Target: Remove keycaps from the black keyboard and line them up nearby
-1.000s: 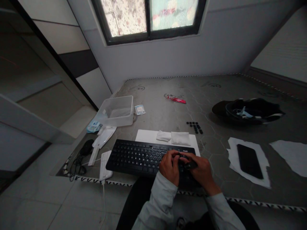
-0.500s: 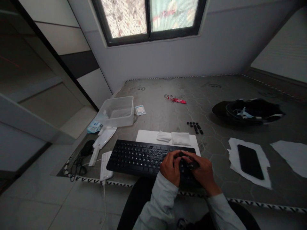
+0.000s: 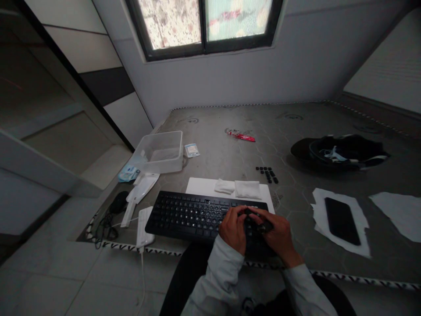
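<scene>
A black keyboard (image 3: 187,215) lies at the table's front edge, with my two hands over its right end. My left hand (image 3: 233,229) is closed, thumb and fingers bent in toward a tiny dark piece that is too small to name. My right hand (image 3: 279,235) is wrapped round a small dark tool (image 3: 265,226) with a rounded end, its kind unclear. Both sets of fingertips nearly meet above the keys and hide that part of the keyboard. Several loose black keycaps (image 3: 267,174) sit in short rows beyond the keyboard.
Behind the keyboard, folded white wipes (image 3: 247,189) rest on a white sheet (image 3: 197,186). To the left are a clear plastic box (image 3: 161,166), a mouse (image 3: 119,202) and a power strip (image 3: 144,228). A phone (image 3: 342,220) and a black cap (image 3: 302,151) lie right.
The view has shifted very slightly. My hands stay at the same spot over the keyboard, with barely any finger movement.
</scene>
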Demonstrator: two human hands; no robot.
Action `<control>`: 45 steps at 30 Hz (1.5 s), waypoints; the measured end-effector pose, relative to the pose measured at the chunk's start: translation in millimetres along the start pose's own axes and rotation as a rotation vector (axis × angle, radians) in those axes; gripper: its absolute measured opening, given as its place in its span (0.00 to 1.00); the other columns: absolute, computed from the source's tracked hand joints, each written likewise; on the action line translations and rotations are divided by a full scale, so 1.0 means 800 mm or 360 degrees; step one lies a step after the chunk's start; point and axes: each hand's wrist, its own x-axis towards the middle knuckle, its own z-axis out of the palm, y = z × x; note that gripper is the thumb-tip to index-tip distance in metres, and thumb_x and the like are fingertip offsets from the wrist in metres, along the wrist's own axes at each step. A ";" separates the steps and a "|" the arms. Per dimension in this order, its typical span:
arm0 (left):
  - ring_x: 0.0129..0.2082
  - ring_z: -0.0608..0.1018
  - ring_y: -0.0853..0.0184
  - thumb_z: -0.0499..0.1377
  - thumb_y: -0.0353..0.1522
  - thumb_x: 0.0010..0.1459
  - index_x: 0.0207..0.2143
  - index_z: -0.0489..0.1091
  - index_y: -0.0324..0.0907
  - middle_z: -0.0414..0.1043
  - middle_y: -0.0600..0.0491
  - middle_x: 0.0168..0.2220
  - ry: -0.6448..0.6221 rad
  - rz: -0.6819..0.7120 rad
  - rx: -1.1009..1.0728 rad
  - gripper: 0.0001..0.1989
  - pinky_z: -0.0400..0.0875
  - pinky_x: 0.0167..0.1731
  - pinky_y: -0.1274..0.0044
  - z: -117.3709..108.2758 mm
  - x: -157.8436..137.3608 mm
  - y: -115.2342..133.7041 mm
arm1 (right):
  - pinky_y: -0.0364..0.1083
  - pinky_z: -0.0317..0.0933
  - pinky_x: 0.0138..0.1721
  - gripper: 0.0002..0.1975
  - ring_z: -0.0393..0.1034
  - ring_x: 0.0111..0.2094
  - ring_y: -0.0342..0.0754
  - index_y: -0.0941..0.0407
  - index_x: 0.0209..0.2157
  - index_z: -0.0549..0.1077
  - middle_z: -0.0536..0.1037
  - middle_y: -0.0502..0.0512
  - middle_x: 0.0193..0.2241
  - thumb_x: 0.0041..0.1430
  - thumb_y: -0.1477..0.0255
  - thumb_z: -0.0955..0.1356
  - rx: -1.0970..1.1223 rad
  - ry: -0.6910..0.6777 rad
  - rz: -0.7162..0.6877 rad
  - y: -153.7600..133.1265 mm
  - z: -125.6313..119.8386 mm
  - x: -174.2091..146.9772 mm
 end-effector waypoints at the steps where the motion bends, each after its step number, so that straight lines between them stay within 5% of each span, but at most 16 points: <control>1: 0.44 0.77 0.66 0.50 0.26 0.65 0.44 0.71 0.42 0.76 0.51 0.42 0.0001 0.0002 0.0004 0.12 0.73 0.47 0.74 0.000 0.000 0.000 | 0.43 0.72 0.34 0.11 0.79 0.33 0.48 0.50 0.44 0.78 0.82 0.52 0.38 0.64 0.66 0.66 -0.0007 -0.0002 0.0006 0.000 0.000 0.000; 45: 0.43 0.77 0.67 0.51 0.27 0.64 0.45 0.69 0.43 0.76 0.52 0.42 0.0019 -0.0055 0.0002 0.10 0.73 0.45 0.74 0.004 -0.002 -0.008 | 0.42 0.69 0.28 0.09 0.76 0.25 0.46 0.51 0.40 0.77 0.82 0.50 0.30 0.63 0.64 0.67 0.0012 -0.0004 0.0074 -0.001 0.001 0.000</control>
